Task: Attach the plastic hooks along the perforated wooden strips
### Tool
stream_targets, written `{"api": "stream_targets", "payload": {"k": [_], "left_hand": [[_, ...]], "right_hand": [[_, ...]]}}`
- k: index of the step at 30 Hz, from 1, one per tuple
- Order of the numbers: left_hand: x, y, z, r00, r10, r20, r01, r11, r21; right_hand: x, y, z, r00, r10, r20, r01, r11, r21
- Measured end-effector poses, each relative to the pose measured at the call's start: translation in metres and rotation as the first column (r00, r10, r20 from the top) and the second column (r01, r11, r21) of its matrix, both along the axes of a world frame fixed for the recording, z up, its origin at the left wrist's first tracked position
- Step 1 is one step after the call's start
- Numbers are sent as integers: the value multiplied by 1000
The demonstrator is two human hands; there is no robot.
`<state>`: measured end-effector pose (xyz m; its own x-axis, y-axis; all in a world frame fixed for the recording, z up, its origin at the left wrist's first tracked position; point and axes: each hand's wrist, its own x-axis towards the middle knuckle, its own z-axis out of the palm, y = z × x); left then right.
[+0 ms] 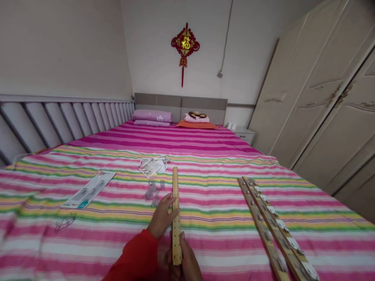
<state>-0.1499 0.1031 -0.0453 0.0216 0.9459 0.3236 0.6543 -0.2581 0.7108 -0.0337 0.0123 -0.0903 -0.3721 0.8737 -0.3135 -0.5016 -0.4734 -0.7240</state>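
Observation:
A pale wooden strip (175, 230) with small dark holes along its length points away from me over the striped bedcover. My left hand (161, 215) closes on its left side near the middle, fingertips and thumb on the wood. Around the strip's near end my right hand (189, 258) is closed, its thumb along the right edge and its other fingers partly hidden underneath. Just left of the strip lie several small clear plastic packets (151, 191), their contents too small to make out. Beyond them is a loose pile of printed cards or packaging (152, 166).
Two longer wooden strips (263, 222) with metal pieces and white discs lie on the right. To the left are a flat clear-and-white package (90, 190) and a tangle of thin wire (65, 221). A bed rail (67, 99) borders the left; wardrobes (319, 89) stand right.

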Motion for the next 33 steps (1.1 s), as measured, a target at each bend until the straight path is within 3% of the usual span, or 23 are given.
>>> {"api": "stream_targets", "payload": {"k": [5, 11, 14, 16, 19, 21, 23, 25, 28, 33], "left_hand": [[17, -16, -27, 992, 60, 112, -58, 998, -17], [20, -18, -35, 999, 46, -6, -46, 998, 41], [19, -18, -36, 998, 23, -52, -20, 998, 55], [18, -17, -36, 997, 14, -70, -11, 999, 43], [18, -17, -33, 997, 7, -74, -6, 1000, 21], [18, -18, -31, 997, 4, -83, -2, 1000, 18], [17, -19, -29, 994, 6, -106, -4, 1000, 19], [18, -21, -27, 990, 18, -143, -15, 1000, 19], [21, -23, -24, 977, 43, -208, -39, 999, 22], [27, -26, -25, 961, 62, -271, -61, 998, 12]], "right_hand": [[1, -4, 6, 995, 44, 92, -50, 997, 65], [61, -25, -9, 959, 32, 281, -79, 984, 158], [104, -48, -13, 950, -65, 304, 30, 992, 119], [134, -65, -12, 942, -203, 267, 191, 979, 69], [176, -83, -7, 868, -466, 172, 475, 880, -15], [201, -87, -3, 762, -636, 123, 646, 761, -61], [221, -85, 2, 674, -733, 93, 738, 669, -87], [235, -80, 7, 648, -757, 81, 761, 640, -104], [247, -69, 14, 675, -738, 19, 733, 666, -140], [255, -53, 16, 763, -612, -208, 590, 791, -163]]}}
